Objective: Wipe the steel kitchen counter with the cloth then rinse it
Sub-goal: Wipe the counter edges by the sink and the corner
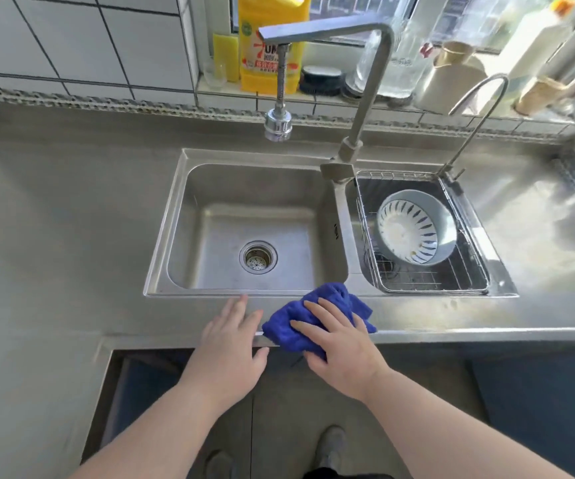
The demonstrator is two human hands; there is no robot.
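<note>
Pressing down on the blue cloth (317,319), the right hand (339,344) lies flat with fingers spread and fairly straight — palm on the fabric, no pinch or curl round it. Cloth is bunched, sitting on the front strip of the steel counter (71,209), just below the divider between the two sink basins; its near edge hangs slightly past the counter lip. Left hand (230,344) rests just beside the cloth on the same front strip, fingers extended and relaxed, holding nothing; fingertips reach the rim of the left basin (210,188).

Left basin shows a round drain strainer (257,257). Right basin holds a wire rack (466,271) with a tilted bowl (414,231) inside. Square-section faucet (365,98) rises from behind the divider, spout head over the left basin — a thinner curved tap (476,115) stands to its right. Yellow detergent jug (272,43) stands on the window sill.
</note>
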